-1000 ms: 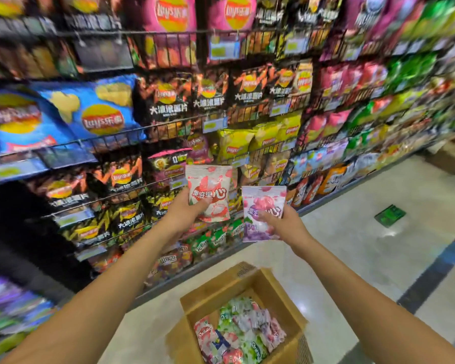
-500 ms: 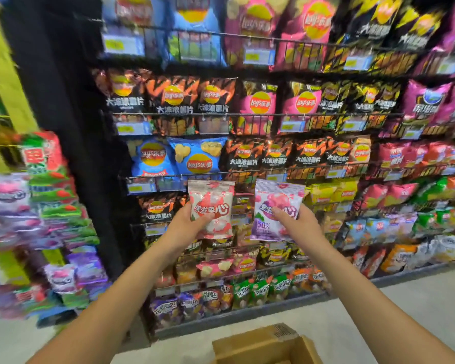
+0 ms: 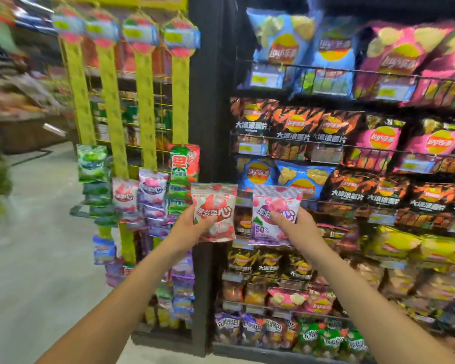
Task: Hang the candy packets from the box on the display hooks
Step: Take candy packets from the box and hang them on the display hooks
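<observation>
Two candy packets are held up in front of the shelves, so the carrying step is judged to be in hand, with hanging not yet begun. The red packet (image 3: 214, 211) is gripped at its lower left edge by the left hand (image 3: 188, 227), whose fingers (image 3: 207, 222) are closed on it, thumb on the printed face. The purple packet (image 3: 275, 215) is gripped at its right side by the right hand (image 3: 300, 227), fingers (image 3: 278, 215) likewise closed on it. The two packets are just beside each other and apart. The box is not in view.

Both packets are held upright with the printed face turned toward the camera and the sealed top edge uppermost. The long axis of each runs nearly vertical; the purple one is tipped slightly to the right. A hang hole cannot be made out in either top seal.

The yellow display strips (image 3: 145, 101) hang to the left of the hands, at the end of the chip shelves (image 3: 352, 151), with hung packets (image 3: 151, 190) already clustered on their lower parts. The hooks themselves are too blurred to be seen.

For the next move, the packets would need to be carried leftward to a strip. A free hook would have to be found, and each top edge presented to it and threaded on, probably one packet at a time.
</observation>
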